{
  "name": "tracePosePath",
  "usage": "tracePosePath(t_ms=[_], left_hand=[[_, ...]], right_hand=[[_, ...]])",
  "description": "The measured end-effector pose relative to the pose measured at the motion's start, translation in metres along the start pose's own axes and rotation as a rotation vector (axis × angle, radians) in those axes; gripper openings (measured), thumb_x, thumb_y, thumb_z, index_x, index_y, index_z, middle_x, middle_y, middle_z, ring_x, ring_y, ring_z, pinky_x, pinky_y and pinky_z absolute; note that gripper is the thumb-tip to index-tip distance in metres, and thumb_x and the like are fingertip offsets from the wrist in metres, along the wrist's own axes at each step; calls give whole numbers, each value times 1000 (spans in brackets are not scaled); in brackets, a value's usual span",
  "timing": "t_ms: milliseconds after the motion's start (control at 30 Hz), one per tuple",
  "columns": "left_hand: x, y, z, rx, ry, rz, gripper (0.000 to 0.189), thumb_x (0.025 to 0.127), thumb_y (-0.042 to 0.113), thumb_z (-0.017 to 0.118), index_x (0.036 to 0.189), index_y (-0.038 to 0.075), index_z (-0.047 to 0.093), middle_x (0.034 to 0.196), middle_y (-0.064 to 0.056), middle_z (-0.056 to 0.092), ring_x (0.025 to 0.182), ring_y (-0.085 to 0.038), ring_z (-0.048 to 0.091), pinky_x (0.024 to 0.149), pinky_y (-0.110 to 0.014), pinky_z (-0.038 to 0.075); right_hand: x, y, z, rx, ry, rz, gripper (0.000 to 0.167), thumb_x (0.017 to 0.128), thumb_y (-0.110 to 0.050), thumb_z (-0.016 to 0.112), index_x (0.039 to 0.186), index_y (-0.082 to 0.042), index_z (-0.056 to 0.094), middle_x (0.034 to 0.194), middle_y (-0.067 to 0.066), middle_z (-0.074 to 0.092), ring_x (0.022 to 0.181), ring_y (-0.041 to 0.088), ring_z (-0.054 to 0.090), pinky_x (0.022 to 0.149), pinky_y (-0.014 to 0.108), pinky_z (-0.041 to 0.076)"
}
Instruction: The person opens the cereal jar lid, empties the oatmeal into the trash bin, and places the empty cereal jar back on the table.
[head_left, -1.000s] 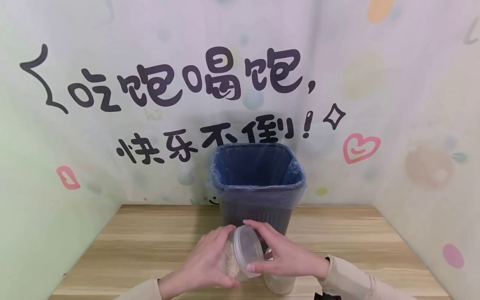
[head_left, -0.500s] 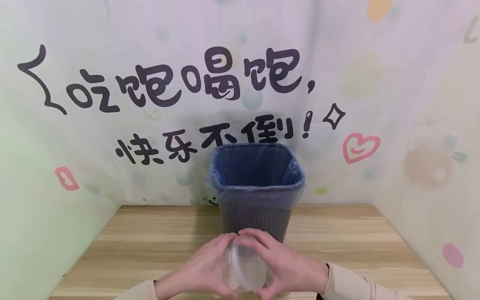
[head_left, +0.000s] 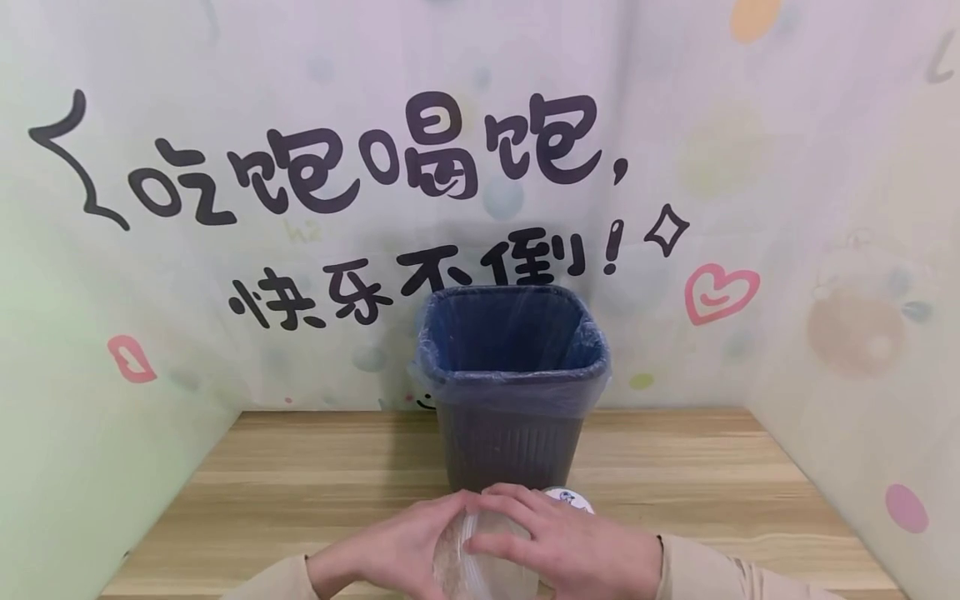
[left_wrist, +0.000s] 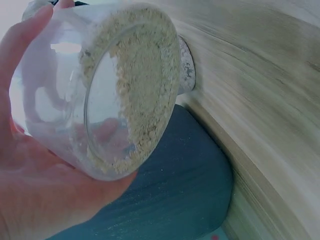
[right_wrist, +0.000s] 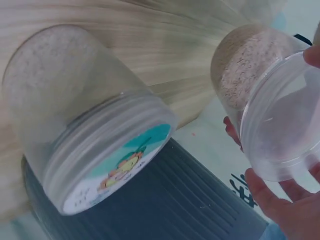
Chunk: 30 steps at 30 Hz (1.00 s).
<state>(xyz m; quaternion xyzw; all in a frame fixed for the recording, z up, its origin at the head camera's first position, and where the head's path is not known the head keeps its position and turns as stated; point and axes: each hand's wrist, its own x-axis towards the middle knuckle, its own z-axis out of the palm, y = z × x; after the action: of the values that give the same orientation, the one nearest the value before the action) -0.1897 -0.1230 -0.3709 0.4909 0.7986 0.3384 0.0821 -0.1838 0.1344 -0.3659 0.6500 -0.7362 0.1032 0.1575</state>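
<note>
A clear plastic jar with beige, flaky powder in its bottom is tilted on its side between both hands. My left hand wraps round the jar's body. On its see-through lid, my right hand curls its fingers and thumb round the rim. Just beyond the right hand stands a second clear jar, holding pale powder under a lid with a picture label. From the head camera, the hands cover most of both jars.
A dark blue bin lined with a clear plastic bag stands behind the hands on the wood-grain table. Printed cloth walls enclose the back and sides.
Both hands have drawn lower with the tilted jar, nearer the table's front. The right hand has shifted round the lid. The second jar's labelled lid now shows beyond the right hand.
</note>
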Motion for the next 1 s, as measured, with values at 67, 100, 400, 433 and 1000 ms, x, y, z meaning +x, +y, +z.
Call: tracePosePath(t_ms=[67, 100, 400, 433, 1000], left_hand=[[0, 0, -1, -29, -33, -7, 77, 72, 31, 85, 134, 14, 42, 124, 5, 54, 107, -6, 52, 87, -25, 45], [-1, -1, -1, -63, -50, -19, 76, 72, 29, 85, 133, 14, 43, 122, 6, 55, 106, -5, 53, 86, -24, 46], [-23, -21, 1, -310, -31, -125, 72, 73, 19, 83, 132, 3, 44, 126, -3, 53, 116, -15, 49, 95, -27, 40], [-25, -21, 2, -303, -13, -128, 76, 72, 20, 83, 133, 1, 43, 127, -6, 53, 117, -16, 49, 95, -27, 40], [-45, -20, 1, -217, 97, -249, 93, 66, 21, 86, 141, -2, 36, 132, -13, 52, 122, -26, 47, 97, -30, 39]], right_hand=[[-1, -1, -1, -68, -13, -48, 61, 92, -42, 61, 145, -19, 38, 152, 10, 28, 135, 26, 31, 105, 37, 35], [-1, -1, -1, -113, -22, -72, 58, 94, -41, 59, 144, -21, 39, 151, 10, 28, 136, 27, 31, 104, 37, 35], [-14, 15, -8, -194, 48, -78, 91, 52, -28, 81, 135, -18, 46, 144, 11, 36, 129, 32, 37, 92, 42, 43], [-17, 17, -8, -188, 47, -59, 94, 49, -26, 80, 136, -18, 45, 144, 11, 35, 129, 32, 38, 92, 42, 43], [-63, 38, -15, -158, 103, 193, 99, 44, -26, 82, 135, -14, 45, 140, 15, 38, 125, 30, 39, 87, 49, 48]])
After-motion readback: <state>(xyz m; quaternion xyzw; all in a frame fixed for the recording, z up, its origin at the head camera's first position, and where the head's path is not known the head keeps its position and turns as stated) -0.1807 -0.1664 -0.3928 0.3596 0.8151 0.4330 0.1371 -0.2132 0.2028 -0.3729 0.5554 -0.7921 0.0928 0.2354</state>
